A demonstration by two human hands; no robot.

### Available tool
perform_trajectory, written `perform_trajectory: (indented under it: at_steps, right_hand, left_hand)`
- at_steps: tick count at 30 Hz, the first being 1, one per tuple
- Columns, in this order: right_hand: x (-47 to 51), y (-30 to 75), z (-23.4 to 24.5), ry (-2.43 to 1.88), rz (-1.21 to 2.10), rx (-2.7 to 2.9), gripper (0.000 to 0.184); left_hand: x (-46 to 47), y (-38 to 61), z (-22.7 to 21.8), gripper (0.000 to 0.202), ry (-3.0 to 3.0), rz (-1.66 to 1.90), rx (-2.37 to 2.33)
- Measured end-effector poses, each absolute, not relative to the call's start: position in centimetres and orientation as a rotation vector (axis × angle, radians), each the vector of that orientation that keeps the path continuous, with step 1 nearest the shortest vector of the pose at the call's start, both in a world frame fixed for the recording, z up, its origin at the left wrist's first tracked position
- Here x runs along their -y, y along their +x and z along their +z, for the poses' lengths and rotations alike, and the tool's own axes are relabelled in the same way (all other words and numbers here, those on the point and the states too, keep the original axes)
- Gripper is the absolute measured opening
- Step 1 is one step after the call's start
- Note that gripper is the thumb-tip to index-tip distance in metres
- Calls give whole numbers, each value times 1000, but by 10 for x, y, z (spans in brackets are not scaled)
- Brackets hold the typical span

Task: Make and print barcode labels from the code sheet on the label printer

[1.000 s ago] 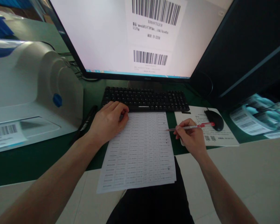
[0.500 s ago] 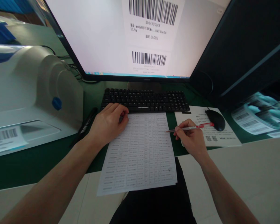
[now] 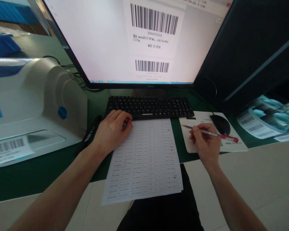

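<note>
A printed table sheet (image 3: 146, 160) lies below the keyboard, its lower end hanging past the desk edge; another sheet's edge shows beneath. My left hand (image 3: 113, 130) rests on its upper left corner, fingers curled and touching the front of the black keyboard (image 3: 149, 107). What those fingers hold, if anything, is hidden. Between the thumb and fingers of my right hand (image 3: 205, 139) is a pen (image 3: 208, 132) with a clear barrel and red end. Its tip points left, over the white mouse pad (image 3: 190, 123), apart from the sheet. Small dark marks run down the sheet's right column.
Behind the keyboard stands a monitor (image 3: 98, 38) showing barcode labels. A grey label printer (image 3: 62, 83) is at left, with a black marker (image 3: 90, 133) beside it. A black mouse (image 3: 221, 124) sits on the pad. Rolls of labels (image 3: 260, 123) lie at far right.
My right hand has moved right, drawing the pen tip off the sheet and over the mouse pad. My left hand stays on the sheet. The view has tilted up slightly.
</note>
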State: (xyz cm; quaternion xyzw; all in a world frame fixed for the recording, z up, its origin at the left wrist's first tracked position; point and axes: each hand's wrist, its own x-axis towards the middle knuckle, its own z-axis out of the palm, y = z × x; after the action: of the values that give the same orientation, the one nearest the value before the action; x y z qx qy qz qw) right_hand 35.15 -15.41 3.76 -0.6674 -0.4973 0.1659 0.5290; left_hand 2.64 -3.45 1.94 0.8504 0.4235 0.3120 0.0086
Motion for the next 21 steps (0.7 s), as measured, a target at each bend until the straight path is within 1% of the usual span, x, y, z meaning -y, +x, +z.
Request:
perform_trajectory:
  at_steps: [3,4,6,7,9,10,14,19,21]
  right_hand:
    - [154,369,39,-1722,96,1541,19]
    - [155,374,38,-1758,10,1675,21]
    - [159,382,33,-1834,-77,1881,31]
    - [160,384,29,-1849,-108,1962,40]
    - [161,384,19,-1828,-230,2046,48]
    - [161,383,14,-1786,-283,2079,49]
    - [156,376,1,-1728,-434,2050,40]
    - [153,385,1,-1652,-391,2091,41]
    - [151,402,6,-1642,-377,2068,38]
  left_hand:
    - [34,26,21,12,2658,1011,-1301]
    - [35,26,22,12,2662,1020,-1286]
    - [36,25,24,12,2668,1020,-1251]
    - [37,25,25,13,2666,1017,-1240]
    - [38,24,25,13,2651,1010,-1232]
    - [39,23,25,14,2639,1018,-1236]
    - [39,22,25,16,2615,1035,-1247]
    - [39,22,27,18,2592,1046,-1259]
    - [40,22,27,18,2586,1045,-1268]
